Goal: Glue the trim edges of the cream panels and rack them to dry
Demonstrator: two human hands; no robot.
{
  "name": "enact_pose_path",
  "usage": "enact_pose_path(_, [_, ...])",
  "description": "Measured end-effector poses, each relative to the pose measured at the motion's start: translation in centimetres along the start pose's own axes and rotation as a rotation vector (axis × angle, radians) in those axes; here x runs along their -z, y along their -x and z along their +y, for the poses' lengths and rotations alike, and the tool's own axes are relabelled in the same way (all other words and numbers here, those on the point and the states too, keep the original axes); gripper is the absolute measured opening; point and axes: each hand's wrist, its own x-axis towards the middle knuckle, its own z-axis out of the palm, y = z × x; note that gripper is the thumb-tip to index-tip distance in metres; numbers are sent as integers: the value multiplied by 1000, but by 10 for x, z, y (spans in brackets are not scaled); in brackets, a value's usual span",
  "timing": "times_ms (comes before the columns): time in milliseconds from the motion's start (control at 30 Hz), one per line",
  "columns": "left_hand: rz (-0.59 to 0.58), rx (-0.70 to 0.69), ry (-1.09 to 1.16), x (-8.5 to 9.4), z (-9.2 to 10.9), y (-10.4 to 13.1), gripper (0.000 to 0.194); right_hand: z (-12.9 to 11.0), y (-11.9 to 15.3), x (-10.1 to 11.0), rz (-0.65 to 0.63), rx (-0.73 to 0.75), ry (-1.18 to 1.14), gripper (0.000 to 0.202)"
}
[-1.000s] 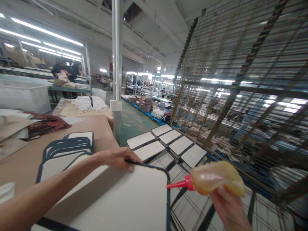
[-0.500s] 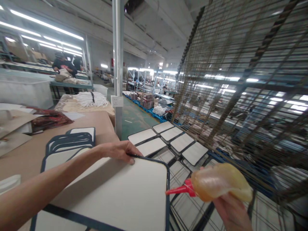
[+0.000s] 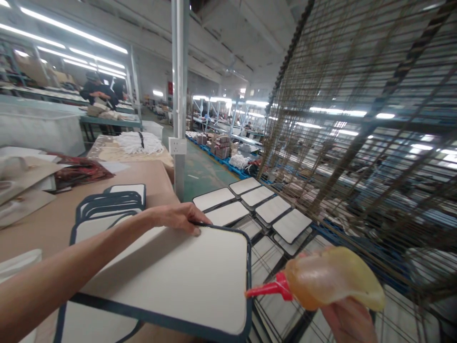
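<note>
Head view shows your right hand (image 3: 348, 318) closed around a soft amber glue bottle (image 3: 332, 278), its red nozzle (image 3: 267, 289) touching the right edge of the white panel (image 3: 185, 276) with the dark blue border. Your left hand (image 3: 178, 217) lies flat on that panel's far edge, fingers pressing down, gripping nothing. The panel rests on the brown table (image 3: 43, 228), overhanging its right side. Left of the panel sits a stack of similar panels (image 3: 110, 202); beyond its far right corner, more white panels (image 3: 257, 205) lie on a wire rack (image 3: 357, 119).
</note>
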Motion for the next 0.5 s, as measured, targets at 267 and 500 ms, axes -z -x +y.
enact_pose_path(267, [21,-9,38,2,-4,5,35,11,2,8,19,40,18,54])
enact_pose_path(500, [82,-3,65,7,-13,10,30,22,0,22,69,-54,-21,51])
